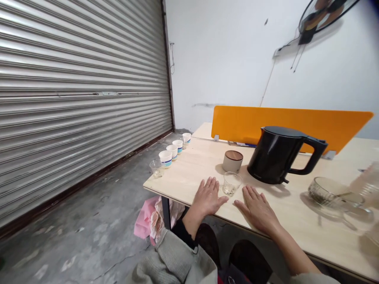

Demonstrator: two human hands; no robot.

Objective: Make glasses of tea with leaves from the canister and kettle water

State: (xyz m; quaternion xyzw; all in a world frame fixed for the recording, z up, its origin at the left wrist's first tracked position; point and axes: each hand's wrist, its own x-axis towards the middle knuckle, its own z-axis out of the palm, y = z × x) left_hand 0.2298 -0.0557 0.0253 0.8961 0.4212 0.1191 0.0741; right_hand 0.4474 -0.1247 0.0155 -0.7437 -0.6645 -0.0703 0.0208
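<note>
Left hand (208, 196) and right hand (257, 209) laid flat, palms down
Hands are held just apart, nothing gripped; fingers (211, 186) are extended and lightly spread. Left forearm (192, 223) and right forearm (296, 252) are angled inward from the bottom of the view, with wrists kept low and the right arm reaching out further across the frame.
</note>
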